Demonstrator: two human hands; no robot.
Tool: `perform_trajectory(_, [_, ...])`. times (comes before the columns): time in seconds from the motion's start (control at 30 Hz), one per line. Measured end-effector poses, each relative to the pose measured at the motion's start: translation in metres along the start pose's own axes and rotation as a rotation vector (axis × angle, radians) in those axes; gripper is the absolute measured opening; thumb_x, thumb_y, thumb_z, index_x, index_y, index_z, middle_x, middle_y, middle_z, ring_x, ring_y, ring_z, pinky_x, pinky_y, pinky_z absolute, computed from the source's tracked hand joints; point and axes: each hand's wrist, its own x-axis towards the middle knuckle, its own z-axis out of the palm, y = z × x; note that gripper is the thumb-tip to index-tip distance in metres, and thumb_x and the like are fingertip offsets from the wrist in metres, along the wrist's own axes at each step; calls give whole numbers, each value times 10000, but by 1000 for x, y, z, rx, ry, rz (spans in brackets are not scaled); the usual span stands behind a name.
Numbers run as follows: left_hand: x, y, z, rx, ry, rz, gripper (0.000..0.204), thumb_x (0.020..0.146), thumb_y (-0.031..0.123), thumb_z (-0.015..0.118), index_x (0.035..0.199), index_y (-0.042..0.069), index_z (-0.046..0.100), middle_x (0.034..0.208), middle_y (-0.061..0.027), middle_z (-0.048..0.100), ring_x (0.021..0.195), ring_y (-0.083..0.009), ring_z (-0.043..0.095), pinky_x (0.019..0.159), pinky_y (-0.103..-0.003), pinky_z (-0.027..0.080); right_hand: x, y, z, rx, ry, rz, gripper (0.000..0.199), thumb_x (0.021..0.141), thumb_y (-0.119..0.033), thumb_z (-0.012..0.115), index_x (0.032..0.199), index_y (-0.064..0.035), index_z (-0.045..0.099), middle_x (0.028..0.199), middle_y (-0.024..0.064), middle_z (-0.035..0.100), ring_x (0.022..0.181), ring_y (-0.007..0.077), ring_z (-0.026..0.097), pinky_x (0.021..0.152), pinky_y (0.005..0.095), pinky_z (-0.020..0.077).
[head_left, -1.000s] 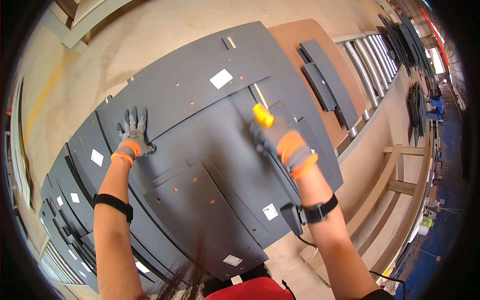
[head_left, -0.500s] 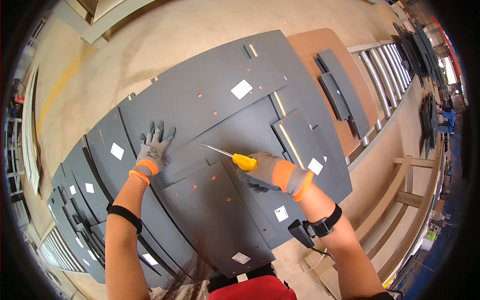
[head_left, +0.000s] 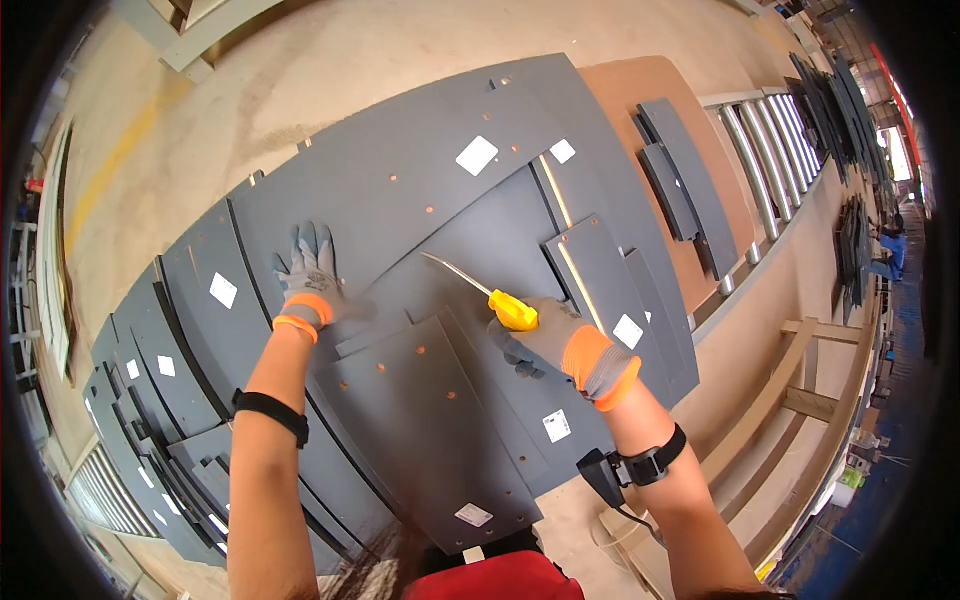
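I see dark grey panels [head_left: 400,200] dotted with small copper-coloured holes and white square labels [head_left: 477,155]. My left hand [head_left: 308,275] wears a grey glove with an orange cuff; my right hand [head_left: 545,335] has the same grey and orange. The screwdriver [head_left: 480,290] has a bright yellow handle and a silvery shaft. Both wrist straps [head_left: 270,410] are black. A brown board [head_left: 650,90] lies under two more grey pieces, beside shiny metal rollers [head_left: 760,160]. The floor [head_left: 250,80] is tan with a yellowish stripe. My clothing [head_left: 500,580] is red.
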Motion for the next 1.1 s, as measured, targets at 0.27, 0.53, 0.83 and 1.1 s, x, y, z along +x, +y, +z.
perform_trajectory(0.27, [1, -1, -17, -70, -140, -19, 1467, 401, 645, 828, 1510, 97, 38, 1546, -256, 6, 1441, -413, -4, 1088, -656, 162, -14, 22, -1, 364, -221, 44, 247, 847, -218, 658, 1023, -49, 621, 690, 9, 550, 554, 88, 515, 548, 244, 476])
perform_trajectory(0.53, [9, -6, -16, 19, -49, 6, 1442, 404, 655, 820, 1495, 68, 82, 1515, -273, 99, 1424, -416, 82, 1127, -578, 132, -23, 34, 0, 617, -220, 33, 175, 855, -145, 646, 998, -48, 618, 707, -2, 523, 554, 76, 458, 504, 221, 394])
perform_trajectory(0.83, [14, -50, -24, -534, -296, 351, 1211, 555, 469, 836, 1471, 11, 189, 1395, -243, 401, 1259, -331, 451, 1055, -371, 348, -34, 48, -1, 642, -212, 10, 194, 868, -156, 636, 1021, -40, 611, 701, 5, 522, 564, 86, 477, 506, 231, 398])
perform_trajectory(1.1, [2, -73, -64, -892, -539, 364, 718, 755, 256, 719, 1360, 13, 418, 1213, -124, 577, 1093, -188, 568, 932, -296, 459, -3, 41, 23, 557, -96, -193, 211, 871, -213, 639, 1013, -59, 614, 718, 23, 557, 593, 107, 540, 537, 230, 443])
